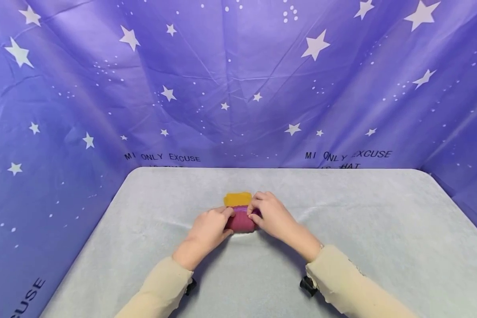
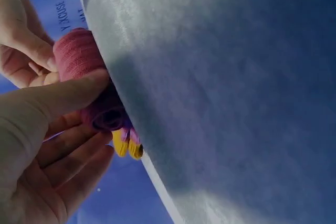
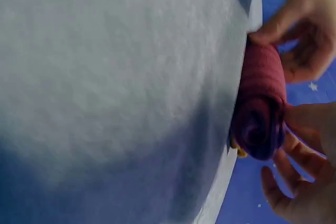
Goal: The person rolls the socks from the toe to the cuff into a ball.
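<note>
A rolled pair of knit socks (image 1: 241, 221) lies on the table, its ribbed roll maroon with purple showing in the spiral ends. A flat yellow end (image 1: 238, 198) extends from its far side, with a purple band between. My left hand (image 1: 210, 227) grips the roll's left end, thumb on the near side (image 2: 79, 95) and fingers beyond. At the right end, my right hand (image 1: 275, 214) pinches the knit near the roll's top edge with thumb and fingers. In the right wrist view, the coiled purple end (image 3: 258, 129) faces the camera.
A pale grey cloth covers the table (image 1: 246, 282). Behind it and at both sides hangs a purple-blue curtain (image 1: 230, 123) with white stars and black lettering. Black straps (image 1: 308, 286) show below the beige sleeves (image 1: 350, 282).
</note>
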A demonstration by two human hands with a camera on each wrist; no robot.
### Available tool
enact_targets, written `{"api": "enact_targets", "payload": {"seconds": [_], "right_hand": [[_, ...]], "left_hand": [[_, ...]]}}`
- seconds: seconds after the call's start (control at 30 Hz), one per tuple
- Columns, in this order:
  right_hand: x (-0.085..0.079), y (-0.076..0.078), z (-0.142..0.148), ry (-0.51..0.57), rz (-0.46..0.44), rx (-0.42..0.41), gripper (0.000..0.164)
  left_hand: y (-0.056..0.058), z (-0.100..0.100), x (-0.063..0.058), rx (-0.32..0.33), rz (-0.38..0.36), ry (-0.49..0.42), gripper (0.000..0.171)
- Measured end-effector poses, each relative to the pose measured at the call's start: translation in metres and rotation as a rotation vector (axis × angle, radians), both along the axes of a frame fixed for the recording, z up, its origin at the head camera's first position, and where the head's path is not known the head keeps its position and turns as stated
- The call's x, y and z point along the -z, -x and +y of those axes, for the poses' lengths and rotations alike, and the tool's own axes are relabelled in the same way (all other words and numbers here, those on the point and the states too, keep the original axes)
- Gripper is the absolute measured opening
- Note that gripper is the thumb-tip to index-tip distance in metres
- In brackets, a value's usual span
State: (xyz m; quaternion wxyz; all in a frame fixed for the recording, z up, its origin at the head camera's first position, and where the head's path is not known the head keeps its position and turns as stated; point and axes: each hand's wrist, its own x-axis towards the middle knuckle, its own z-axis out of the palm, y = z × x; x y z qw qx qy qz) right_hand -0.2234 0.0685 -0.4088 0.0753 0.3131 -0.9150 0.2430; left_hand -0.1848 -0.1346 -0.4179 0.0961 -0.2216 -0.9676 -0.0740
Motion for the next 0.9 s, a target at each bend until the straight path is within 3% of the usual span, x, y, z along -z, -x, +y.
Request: {"api": "enact_targets", "payload": {"seconds": [0.1, 0.2, 0.27, 0.43, 0.57, 0.73, 0.9], "right_hand": [[-0.001, -0.004, 0.000, -0.079, 0.030, -0.004, 0.027], [-0.002, -0.006, -0.002, -0.136, -0.011, 0.015, 0.048], [-0.001, -0.004, -0.004, -0.158, -0.037, 0.032, 0.053], [0.003, 0.002, -0.008, -0.144, -0.057, 0.083, 0.041], [0.004, 0.011, -0.008, -0.096, -0.128, 0.131, 0.032], [0.002, 0.025, -0.008, -0.038, -0.279, 0.187, 0.024], [-0.002, 0.039, -0.008, -0.011, -0.397, 0.233, 0.026]], "left_hand": [[0.007, 0.000, 0.001, -0.021, -0.047, -0.049, 0.033], [0.015, -0.003, 0.002, -0.061, -0.103, -0.124, 0.032], [0.020, -0.004, 0.004, -0.088, -0.139, -0.180, 0.031], [0.027, -0.004, 0.005, -0.154, -0.227, -0.321, 0.024], [0.033, -0.002, 0.003, -0.251, -0.283, -0.419, 0.022], [0.045, 0.000, 0.002, -0.373, -0.355, -0.479, 0.028], [0.054, 0.002, -0.001, -0.423, -0.382, -0.466, 0.027]]}}
